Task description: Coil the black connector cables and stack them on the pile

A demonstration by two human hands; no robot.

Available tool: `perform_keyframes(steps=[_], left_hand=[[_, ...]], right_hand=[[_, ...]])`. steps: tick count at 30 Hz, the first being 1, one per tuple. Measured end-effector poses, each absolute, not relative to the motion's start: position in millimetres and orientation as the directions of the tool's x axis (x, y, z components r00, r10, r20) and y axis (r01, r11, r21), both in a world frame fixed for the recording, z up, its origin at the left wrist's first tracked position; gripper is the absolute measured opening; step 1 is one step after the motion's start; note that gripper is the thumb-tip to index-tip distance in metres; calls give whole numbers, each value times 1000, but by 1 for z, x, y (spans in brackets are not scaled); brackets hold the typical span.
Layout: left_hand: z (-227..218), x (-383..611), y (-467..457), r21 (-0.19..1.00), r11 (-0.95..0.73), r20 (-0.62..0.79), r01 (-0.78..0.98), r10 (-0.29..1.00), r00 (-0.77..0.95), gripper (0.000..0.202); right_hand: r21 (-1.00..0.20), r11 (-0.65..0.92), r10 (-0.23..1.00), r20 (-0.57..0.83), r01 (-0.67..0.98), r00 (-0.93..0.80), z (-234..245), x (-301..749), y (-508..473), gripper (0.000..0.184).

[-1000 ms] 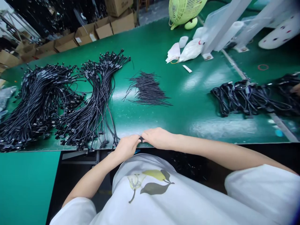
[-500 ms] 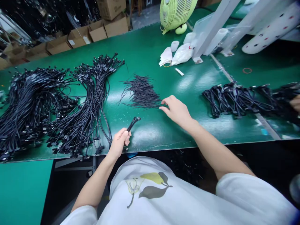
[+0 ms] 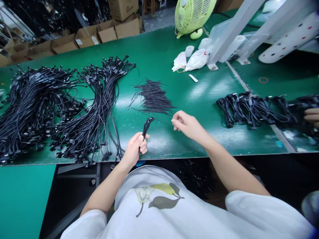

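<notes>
My left hand [image 3: 136, 147] is closed around a folded black cable [image 3: 147, 126], whose looped end sticks up beyond the fingers. My right hand [image 3: 185, 124] is closed in a pinch to the right of it, with a thin black twist tie [image 3: 160, 121] reaching from near the fingertips toward the cable. Just beyond both hands lies a loose pile of black twist ties [image 3: 156, 96] on the green table [image 3: 159, 146].
Two large heaps of straight black cables [image 3: 102, 96] cover the table's left side. Folded cables [image 3: 249, 108] lie in a row at right, where another person's hand [image 3: 312, 116] shows. A green fan [image 3: 194, 16], white bags [image 3: 196, 59] and metal posts [image 3: 234, 33] stand behind.
My right hand has drawn back from the pile and its fingers have closed on a twist tie. My left hand has moved up and right, raising the folded cable.
</notes>
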State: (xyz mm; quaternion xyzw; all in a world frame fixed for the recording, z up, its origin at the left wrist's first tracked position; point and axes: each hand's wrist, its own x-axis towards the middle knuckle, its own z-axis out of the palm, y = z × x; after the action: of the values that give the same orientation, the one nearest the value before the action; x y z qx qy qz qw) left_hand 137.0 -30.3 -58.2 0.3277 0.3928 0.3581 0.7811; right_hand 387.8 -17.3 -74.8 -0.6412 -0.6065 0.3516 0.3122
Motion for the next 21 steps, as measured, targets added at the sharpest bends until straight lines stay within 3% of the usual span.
perform_keyframes(steps=[2,5,7,9,10,12,15,18,21], left_hand=[[-58,143,-31,780,535,-370,-326,813,450,49],[-60,146,-31,785,505,-339,-358,834,435,54],[-63,143,-30,825,449,-295,-343,860,417,47],[-67,137,-29,901,344,-235,-265,899,370,41],[-70,134,-29,948,261,-192,-181,925,327,38],[-75,129,-29,995,51,-72,91,968,241,31],[-79,123,-27,867,-224,125,445,963,240,27],[-77,117,-24,802,-282,127,527,942,311,32],[-73,109,-22,839,-177,-19,515,936,352,28]], right_hand=[[-946,-79,985,-123,314,-123,-74,358,-28,19],[-991,-79,969,-102,108,-224,-78,319,-38,24],[-990,-33,969,-65,137,-237,-81,303,-39,23],[-943,127,973,58,307,-225,-82,294,-39,20],[-870,242,962,158,430,-221,-82,292,-39,20],[-584,456,884,382,672,-269,-78,289,-38,24],[-28,629,647,573,777,-503,-68,287,-34,27],[288,726,410,548,625,-729,-57,287,-27,24],[394,749,366,423,532,-829,-45,286,-22,23]])
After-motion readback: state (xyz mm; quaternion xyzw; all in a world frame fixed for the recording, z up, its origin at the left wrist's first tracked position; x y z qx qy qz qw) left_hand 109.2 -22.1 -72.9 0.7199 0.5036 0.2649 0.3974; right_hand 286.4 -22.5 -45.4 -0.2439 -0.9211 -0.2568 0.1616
